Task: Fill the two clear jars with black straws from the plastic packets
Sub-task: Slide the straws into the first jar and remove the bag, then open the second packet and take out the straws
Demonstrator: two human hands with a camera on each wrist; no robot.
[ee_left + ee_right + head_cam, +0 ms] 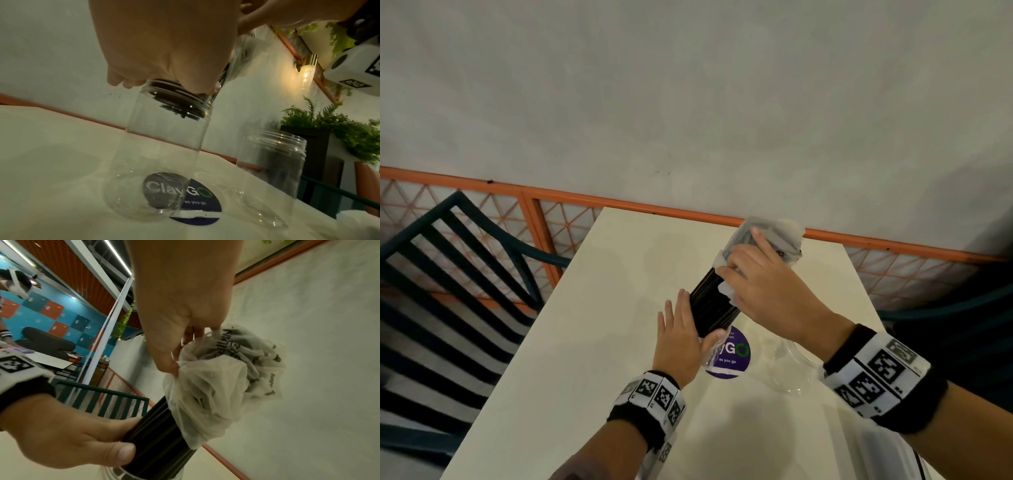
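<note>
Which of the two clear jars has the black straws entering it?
The jar standing partly on the round purple sticker, under the left hand; black straws sit in its mouth. The other jar, to its right, holds none.

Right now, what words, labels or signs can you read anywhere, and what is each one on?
"ClayGO": round purple sticker on the white table, partly seen through the clear jar.
"as you go": same sticker, below the logo.
Black print on the plastic packet: crumpled, not readable.
Wristband markers: square codes, no words.
</note>
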